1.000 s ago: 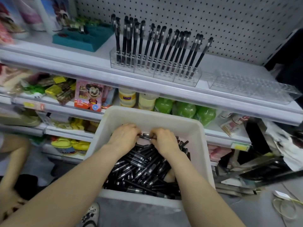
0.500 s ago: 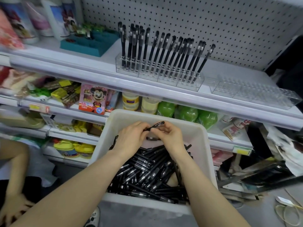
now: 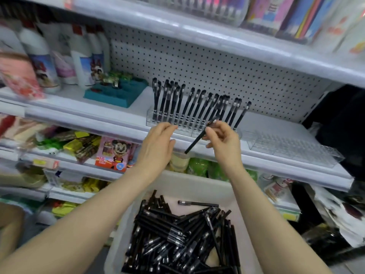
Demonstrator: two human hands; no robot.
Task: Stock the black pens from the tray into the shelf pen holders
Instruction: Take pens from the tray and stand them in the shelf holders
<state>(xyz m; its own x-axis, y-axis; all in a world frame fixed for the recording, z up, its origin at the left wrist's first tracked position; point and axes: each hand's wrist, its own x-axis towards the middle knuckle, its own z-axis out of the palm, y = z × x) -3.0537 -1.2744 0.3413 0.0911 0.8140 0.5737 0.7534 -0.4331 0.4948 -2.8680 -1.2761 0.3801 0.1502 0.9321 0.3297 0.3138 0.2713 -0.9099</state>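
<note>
My right hand (image 3: pixel 222 142) pinches a black pen (image 3: pixel 195 142), held slanted just in front of the clear pen holder (image 3: pixel 152 120) on the shelf. That holder carries several upright black pens (image 3: pixel 195 107). My left hand (image 3: pixel 158 145) is raised beside it at the shelf edge, fingers relaxed, fingertips near the holder's front, holding nothing. Below, the white tray (image 3: pixel 197 186) holds a heap of black pens (image 3: pixel 181 236), one lying apart at the far end. A second clear holder (image 3: pixel 292 149) sits unfilled to the right.
A teal organiser (image 3: pixel 116 95) and white bottles (image 3: pixel 85 62) stand left on the same shelf. A shelf of packaged stationery hangs overhead. Lower shelves hold snack packets, a cartoon mouse box (image 3: pixel 113 153) and green items. Dark clutter lies at right.
Both hands rose out of the tray to the shelf holder. My right hand carried one pen up; my left hand let go of it. The camera tilted upward.
</note>
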